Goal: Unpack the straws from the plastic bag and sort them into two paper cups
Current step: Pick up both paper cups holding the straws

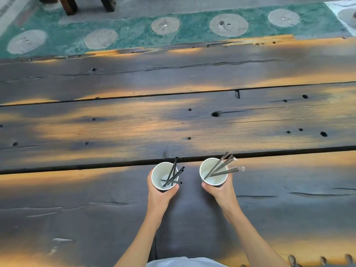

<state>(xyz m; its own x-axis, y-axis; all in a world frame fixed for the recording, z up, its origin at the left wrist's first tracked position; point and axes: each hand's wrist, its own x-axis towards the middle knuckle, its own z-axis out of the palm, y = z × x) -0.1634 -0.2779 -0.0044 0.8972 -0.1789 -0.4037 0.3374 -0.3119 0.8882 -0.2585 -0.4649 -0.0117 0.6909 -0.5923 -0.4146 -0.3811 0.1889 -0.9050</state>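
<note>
Two paper cups with white insides stand side by side on the dark wooden table (173, 122). My left hand (159, 193) is wrapped around the left cup (157, 175), which holds several bare black straws (174, 175) leaning against its right rim. My right hand (219, 190) grips the right cup (205, 169). Three black straws in clear wrappers (223, 166) lean out of it to the upper right. No plastic bag is in view.
The table is made of wide cracked planks with knot holes and gaps between them. Beyond its far edge lies a green floor strip (192, 29) with round stone discs. Dark wooden furniture legs (77, 4) stand at the top left.
</note>
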